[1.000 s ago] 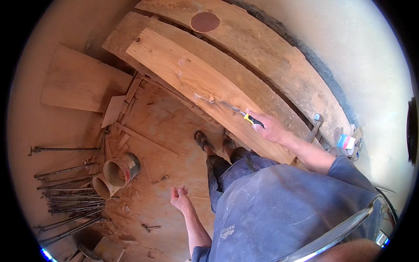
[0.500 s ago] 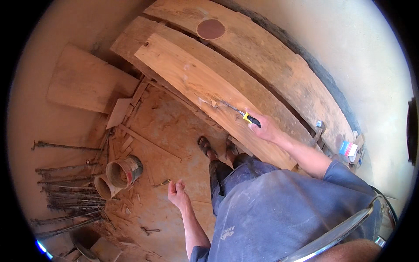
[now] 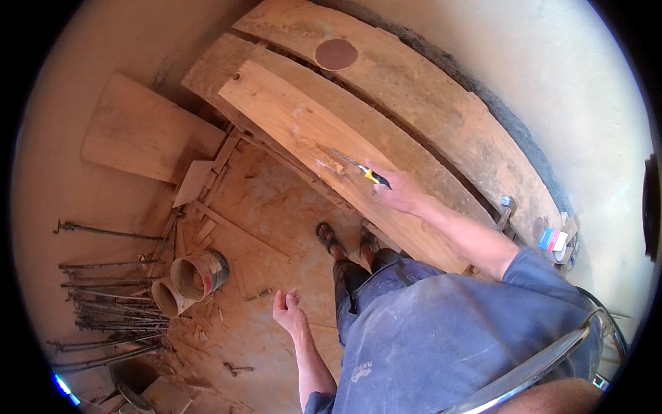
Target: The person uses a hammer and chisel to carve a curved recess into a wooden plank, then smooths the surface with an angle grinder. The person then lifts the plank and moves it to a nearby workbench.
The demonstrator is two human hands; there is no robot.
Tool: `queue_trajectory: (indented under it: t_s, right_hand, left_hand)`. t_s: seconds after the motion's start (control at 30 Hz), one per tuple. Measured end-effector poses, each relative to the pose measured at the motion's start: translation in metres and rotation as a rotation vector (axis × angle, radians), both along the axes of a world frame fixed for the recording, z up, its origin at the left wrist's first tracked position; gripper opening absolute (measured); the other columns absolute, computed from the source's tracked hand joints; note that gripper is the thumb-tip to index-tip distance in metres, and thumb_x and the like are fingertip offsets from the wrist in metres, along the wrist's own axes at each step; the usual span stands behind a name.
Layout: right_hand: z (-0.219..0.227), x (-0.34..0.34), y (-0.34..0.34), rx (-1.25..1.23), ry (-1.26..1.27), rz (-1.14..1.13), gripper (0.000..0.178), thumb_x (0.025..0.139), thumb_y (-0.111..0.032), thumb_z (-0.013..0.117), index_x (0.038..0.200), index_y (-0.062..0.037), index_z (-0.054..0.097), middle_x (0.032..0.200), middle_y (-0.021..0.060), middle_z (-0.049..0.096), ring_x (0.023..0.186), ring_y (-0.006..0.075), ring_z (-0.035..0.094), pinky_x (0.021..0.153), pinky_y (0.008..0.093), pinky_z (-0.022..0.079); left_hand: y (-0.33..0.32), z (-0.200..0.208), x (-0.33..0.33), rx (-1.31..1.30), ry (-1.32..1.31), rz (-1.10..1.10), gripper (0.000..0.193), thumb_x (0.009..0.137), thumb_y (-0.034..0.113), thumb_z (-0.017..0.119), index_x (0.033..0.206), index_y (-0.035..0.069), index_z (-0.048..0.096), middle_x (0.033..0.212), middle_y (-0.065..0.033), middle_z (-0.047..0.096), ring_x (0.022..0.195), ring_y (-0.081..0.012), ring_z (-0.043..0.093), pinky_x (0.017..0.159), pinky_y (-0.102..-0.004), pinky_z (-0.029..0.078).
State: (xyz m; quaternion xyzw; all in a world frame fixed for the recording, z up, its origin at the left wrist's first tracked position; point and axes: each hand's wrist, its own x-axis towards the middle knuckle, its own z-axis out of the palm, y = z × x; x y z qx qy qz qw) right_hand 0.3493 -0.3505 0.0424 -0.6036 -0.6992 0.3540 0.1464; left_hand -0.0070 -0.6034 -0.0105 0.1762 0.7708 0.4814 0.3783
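The right hand (image 3: 400, 196) grips a yellow-and-black-handled scraper (image 3: 358, 169), scraping the long pale wooden plank (image 3: 289, 110); the left hand (image 3: 289, 314) hangs loosely curled and empty; next, probably another careful push.

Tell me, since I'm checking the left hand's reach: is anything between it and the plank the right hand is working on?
Yes. The left hand hangs free by the person's legs, which stand between it and the plank. The right hand already holds the tool on it.
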Motion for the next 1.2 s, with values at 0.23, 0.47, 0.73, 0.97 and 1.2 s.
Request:
queue_trajectory:
  t_s: [0.23,0.47,0.73,0.97,1.2]
  right_hand:
    - [0.027,-0.019,0.022,0.026,0.039,0.01,0.061,0.093,-0.019,0.053,0.153,-0.0267,0.046,0.12,0.023,0.068,0.09,0.0427,0.07,0.084,0.0492,0.056]
    - [0.039,-0.038,0.049,-0.022,-0.158,0.253,0.057,0.095,-0.02,0.053,0.152,-0.0259,0.047,0.125,0.0225,0.067,0.106,0.0418,0.067,0.089,0.0491,0.055]
    - [0.035,-0.01,-0.006,-0.101,-0.167,0.109,0.056,0.095,-0.02,0.054,0.15,-0.0249,0.049,0.122,0.0251,0.066,0.113,0.0447,0.063,0.095,0.0504,0.053]
    - [0.011,-0.046,0.058,-0.02,-0.005,0.077,0.06,0.092,-0.019,0.057,0.151,-0.0234,0.048,0.12,0.0248,0.065,0.109,0.0443,0.063,0.095,0.0502,0.051]
    - [0.04,-0.017,0.012,0.043,-0.162,0.126,0.062,0.089,-0.015,0.053,0.15,-0.0231,0.049,0.126,0.0236,0.066,0.109,0.0429,0.065,0.092,0.0509,0.053]
  left_hand:
    - [-0.016,-0.005,0.0,-0.036,-0.002,0.022,0.037,0.099,0.002,0.059,0.132,-0.012,0.053,0.101,-0.0175,0.073,0.083,-0.0184,0.07,0.075,-0.0303,0.059]
    - [-0.009,-0.002,0.004,0.008,-0.002,-0.009,0.035,0.099,0.002,0.059,0.13,-0.013,0.054,0.1,-0.0173,0.073,0.083,-0.0183,0.07,0.077,-0.0297,0.058]
    - [-0.02,-0.016,-0.004,-0.005,-0.028,0.047,0.036,0.099,0.002,0.06,0.131,-0.013,0.053,0.099,-0.0175,0.073,0.084,-0.019,0.071,0.079,-0.0309,0.06]
    - [-0.012,-0.012,-0.002,0.025,-0.011,0.004,0.037,0.097,0.002,0.061,0.13,-0.014,0.055,0.098,-0.0152,0.073,0.081,-0.0179,0.07,0.074,-0.0303,0.059]
    - [-0.014,-0.002,-0.013,0.05,-0.029,0.058,0.036,0.099,0.002,0.059,0.132,-0.014,0.053,0.102,-0.0179,0.073,0.087,-0.0196,0.07,0.08,-0.0308,0.059]
